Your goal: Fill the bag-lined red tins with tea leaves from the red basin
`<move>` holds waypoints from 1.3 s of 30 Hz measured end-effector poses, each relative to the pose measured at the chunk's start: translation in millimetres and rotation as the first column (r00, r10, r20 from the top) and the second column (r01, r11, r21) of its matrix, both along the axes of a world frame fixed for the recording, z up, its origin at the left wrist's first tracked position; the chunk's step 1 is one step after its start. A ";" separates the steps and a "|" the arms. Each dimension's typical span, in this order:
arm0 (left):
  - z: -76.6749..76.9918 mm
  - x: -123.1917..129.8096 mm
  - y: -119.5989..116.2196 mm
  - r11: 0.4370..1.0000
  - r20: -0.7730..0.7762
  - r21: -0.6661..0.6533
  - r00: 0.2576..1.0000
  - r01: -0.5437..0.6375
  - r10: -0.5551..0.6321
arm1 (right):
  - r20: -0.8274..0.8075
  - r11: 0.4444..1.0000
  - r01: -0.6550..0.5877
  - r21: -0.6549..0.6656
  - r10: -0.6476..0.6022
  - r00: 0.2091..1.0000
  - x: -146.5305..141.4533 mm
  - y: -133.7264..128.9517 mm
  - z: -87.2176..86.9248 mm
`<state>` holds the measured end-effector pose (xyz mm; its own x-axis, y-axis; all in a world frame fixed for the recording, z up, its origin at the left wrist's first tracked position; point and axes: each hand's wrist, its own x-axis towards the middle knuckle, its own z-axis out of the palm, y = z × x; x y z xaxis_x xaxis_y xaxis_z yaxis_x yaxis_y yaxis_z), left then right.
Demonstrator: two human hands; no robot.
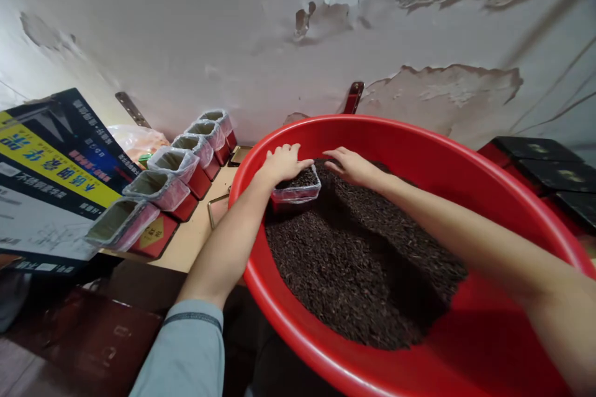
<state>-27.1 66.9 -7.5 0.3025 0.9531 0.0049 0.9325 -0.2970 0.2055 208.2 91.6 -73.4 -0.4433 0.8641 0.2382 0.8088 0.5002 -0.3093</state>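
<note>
The left hand (284, 164) lies palm down across the far part of a lined tin (296, 192), fingers spread and thumb reaching to its right corner; whether it presses on the dark leaves (335, 260) inside cannot be told. The right hand (350, 167) hangs just right of that tin, fingers loosely bent, parted and gripping nothing. The tin sits below the left fingers, at the left side of a red basin (470, 152), with more leaves spread from beneath the right fingers toward the person. Left of the left fingers, beyond the rim, six lined tins (179, 173) stand in a row on a table (200, 232), with a printed carton (60, 180) farther left and a clear plastic bag (138, 138) behind. Black-topped boxes (549, 164) sit well right of the right fingers, outside the basin. The rim rises close on the left fingers' left and curves behind both hands, the peeling wall (223, 37) beyond it. Right of the right fingers, between the leaves and the far rim, the basin has bare room.
</note>
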 end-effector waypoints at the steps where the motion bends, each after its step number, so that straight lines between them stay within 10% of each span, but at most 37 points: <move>1: -4.7 8.5 -1.8 0.999 -0.025 0.021 0.999 0.031 -0.031 | 0.084 0.998 0.064 -0.025 -0.062 0.995 13.5 -2.8 -16.9; 8: -23.2 37.3 -7.6 0.989 -0.164 -0.055 0.976 0.139 -0.146 | 0.381 0.992 0.039 -0.119 0.009 0.924 31.5 -48.3 -73.1; 21: -27.5 38.4 -2.2 0.991 -0.110 -0.090 0.988 0.096 -0.105 | 0.422 0.973 0.117 -0.200 -0.023 0.906 12.6 -55.8 -17.8; 25: -19.9 27.6 13.7 0.982 0.258 -0.176 0.966 0.062 -0.015 | 0.222 0.994 0.086 -0.069 -0.069 0.973 -5.2 -50.3 27.9; 29: -4.7 3.3 27.8 0.993 0.707 -0.109 0.699 -0.040 0.106 | 0.042 0.999 -0.023 0.032 0.021 0.999 -47.7 -45.1 59.0; 34: -0.5 -14.4 26.7 0.956 0.829 -0.247 0.476 -0.158 0.293 | 0.135 0.967 -0.238 0.096 0.224 0.965 -103.9 -33.1 53.2; 39: -5.4 -16.6 28.9 0.946 0.723 -0.310 0.624 -0.090 0.296 | 0.068 0.890 -0.408 0.203 0.403 0.913 -102.0 -24.6 32.7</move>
